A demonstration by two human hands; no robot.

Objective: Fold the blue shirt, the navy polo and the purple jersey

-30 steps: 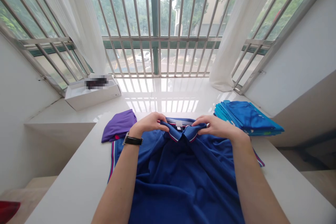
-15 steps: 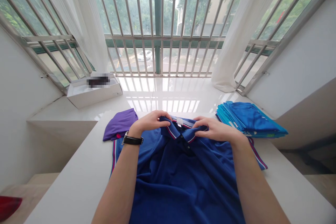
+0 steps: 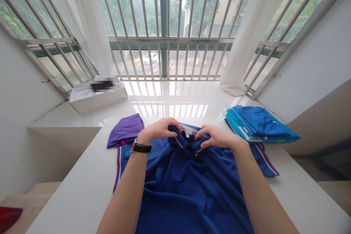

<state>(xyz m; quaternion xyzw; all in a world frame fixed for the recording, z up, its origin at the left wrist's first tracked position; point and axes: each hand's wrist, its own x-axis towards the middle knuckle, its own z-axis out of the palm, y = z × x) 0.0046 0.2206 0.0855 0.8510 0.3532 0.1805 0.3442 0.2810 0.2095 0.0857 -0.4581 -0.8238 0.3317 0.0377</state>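
Observation:
A navy blue polo shirt (image 3: 189, 190) lies spread on the white table, front side up, its collar away from me. Red and white stripes trim the collar (image 3: 182, 139) and the sleeve ends. My left hand (image 3: 160, 130), a black watch on its wrist, pinches the collar's left side. On the other side, my right hand (image 3: 216, 136) has thumb and fingers closed over the collar edge. A white label (image 3: 188, 131) shows inside the neck between both hands. Wrinkles run down the shirt's body, and my forearms cover parts of it.
A folded purple garment (image 3: 125, 131) lies at the table's far left. Blue folded clothes (image 3: 260, 124) are stacked at the far right. On the window sill stands an open white box (image 3: 98, 103) with a blurred dark item. Metal bars cross the window behind.
My right hand has moved left and inward along the collar, more over its inner edge. My left hand has shifted slightly right. The collar opening looks narrower.

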